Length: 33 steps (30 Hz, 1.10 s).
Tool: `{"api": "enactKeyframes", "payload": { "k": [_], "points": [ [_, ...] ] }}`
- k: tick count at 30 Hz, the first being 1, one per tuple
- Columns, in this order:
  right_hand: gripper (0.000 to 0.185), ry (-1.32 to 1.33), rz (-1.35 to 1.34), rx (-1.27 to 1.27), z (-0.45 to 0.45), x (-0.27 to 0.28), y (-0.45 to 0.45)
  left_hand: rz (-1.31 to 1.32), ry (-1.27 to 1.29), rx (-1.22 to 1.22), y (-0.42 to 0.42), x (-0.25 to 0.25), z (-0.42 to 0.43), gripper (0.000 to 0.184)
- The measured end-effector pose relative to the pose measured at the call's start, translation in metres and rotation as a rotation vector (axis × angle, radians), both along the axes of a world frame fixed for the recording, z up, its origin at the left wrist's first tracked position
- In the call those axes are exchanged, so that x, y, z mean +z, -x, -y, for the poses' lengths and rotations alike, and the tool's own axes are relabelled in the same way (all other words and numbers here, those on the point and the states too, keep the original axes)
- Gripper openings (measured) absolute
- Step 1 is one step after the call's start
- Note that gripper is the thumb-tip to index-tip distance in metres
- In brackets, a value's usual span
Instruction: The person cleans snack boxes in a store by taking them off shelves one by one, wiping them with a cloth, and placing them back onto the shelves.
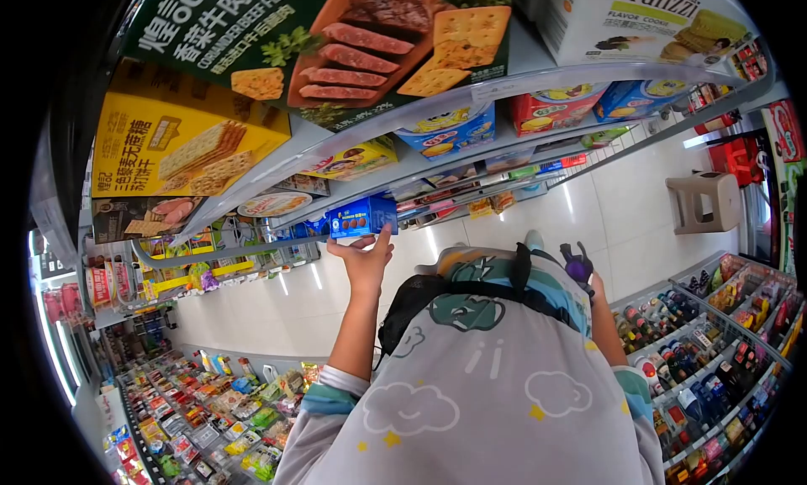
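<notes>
My left hand (367, 260) is raised to the edge of a shelf, its thumb and fingers around a small blue box (351, 219) with round brown pictures on its front. A finger reaches up along the box's right side. Lower down, at my right side, my right hand (597, 290) is mostly hidden by my shirt. It is closed on a small purple and black object (577, 264) with prongs sticking up; its kind is unclear. Above my left hand are a yellow cracker box (181, 140) and a large dark green beef cracker box (336, 48).
Shelves with a white cookie box (643, 23), a red box (555, 108) and blue boxes (450, 132) run along the front. A beige stool (704, 203) stands on the tiled floor (618, 191) at right. Racks of packaged snacks (223, 418) and bottles (672, 342) lie behind me.
</notes>
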State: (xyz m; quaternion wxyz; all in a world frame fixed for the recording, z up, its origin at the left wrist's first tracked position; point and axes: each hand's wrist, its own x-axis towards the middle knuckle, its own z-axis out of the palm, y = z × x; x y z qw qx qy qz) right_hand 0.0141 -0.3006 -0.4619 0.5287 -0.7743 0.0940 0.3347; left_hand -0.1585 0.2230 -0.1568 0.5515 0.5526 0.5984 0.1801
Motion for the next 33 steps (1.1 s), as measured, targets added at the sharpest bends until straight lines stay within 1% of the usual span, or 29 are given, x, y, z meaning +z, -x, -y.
{"api": "enactKeyframes", "payload": {
  "k": [2,4,5,7,11,14,17,19,20,22,23,26,29,32,33],
  "points": [
    [0.042,-0.007,-0.021,-0.013,0.0,0.001,-0.004,-0.005,0.002,0.003,-0.004,0.0,0.001,0.11],
    [0.044,0.096,-0.05,0.068,0.007,-0.009,-0.009,-0.024,-0.028,-0.01,-0.007,0.001,0.001,0.109],
    [0.044,0.095,-0.052,0.069,0.009,-0.014,-0.01,-0.026,-0.03,-0.009,-0.007,0.0,0.0,0.109],
    [0.045,0.061,-0.097,-0.019,0.01,-0.021,-0.011,-0.049,-0.062,-0.038,-0.008,-0.002,-0.004,0.115],
    [0.044,0.062,-0.082,0.055,0.008,-0.012,-0.016,-0.091,-0.036,-0.072,-0.015,0.004,-0.01,0.118],
    [0.042,0.022,-0.065,0.061,0.002,0.003,-0.017,-0.143,0.006,-0.082,-0.02,0.012,-0.012,0.116],
    [0.04,-0.027,-0.032,0.082,0.005,0.002,-0.016,-0.161,0.028,-0.103,-0.025,0.023,-0.01,0.119],
    [0.039,-0.114,-0.111,-0.04,0.007,-0.005,-0.015,-0.172,0.063,-0.066,-0.025,0.025,-0.013,0.117],
    [0.039,-0.115,-0.111,-0.041,0.009,-0.008,-0.014,-0.172,0.063,-0.068,-0.025,0.028,-0.015,0.117],
    [0.039,-0.09,-0.119,-0.044,0.012,-0.01,-0.013,-0.116,0.15,-0.006,-0.024,0.033,-0.022,0.098],
    [0.039,-0.09,-0.12,-0.045,0.013,-0.012,-0.012,-0.117,0.15,-0.006,-0.021,0.031,-0.027,0.098],
    [0.04,-0.158,-0.163,-0.103,0.016,-0.019,-0.011,-0.088,0.195,-0.01,-0.018,0.028,-0.035,0.074],
    [0.04,-0.215,-0.22,-0.167,0.001,0.009,-0.011,-0.082,0.218,-0.028,-0.013,0.019,-0.044,0.071],
    [0.039,-0.213,-0.217,-0.17,-0.007,0.02,-0.011,-0.059,0.244,-0.027,-0.013,0.022,-0.052,0.073],
    [0.039,-0.207,-0.255,-0.205,-0.007,0.019,-0.011,-0.06,0.245,-0.027,-0.013,0.023,-0.053,0.073]
  ]
}}
